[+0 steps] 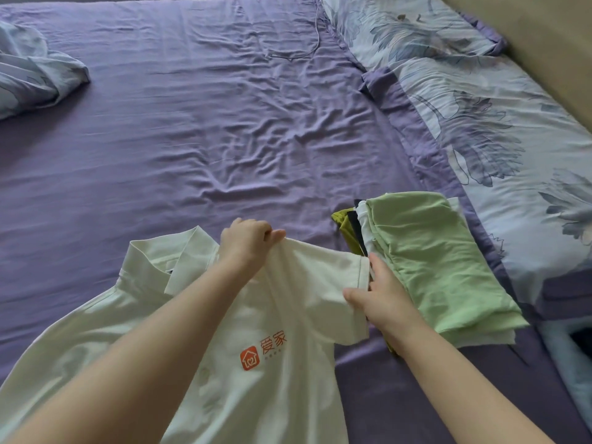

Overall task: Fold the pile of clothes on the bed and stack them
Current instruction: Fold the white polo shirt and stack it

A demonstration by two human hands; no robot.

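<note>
A white polo shirt (262,373) with an orange logo lies face up on the purple sheet (198,129), collar at the far left. My left hand (248,240) pinches the shirt's shoulder seam at the top of the right-side sleeve. My right hand (381,299) grips that sleeve's hem, thumb on top. Right beside it sits a stack of folded clothes (432,261): a light green piece on top, with white, dark and olive layers showing at its left edge.
Two floral pillows (480,100) line the right side along a beige headboard. A crumpled floral quilt (32,75) lies at the far left. A thin white cable (315,36) trails across the far sheet.
</note>
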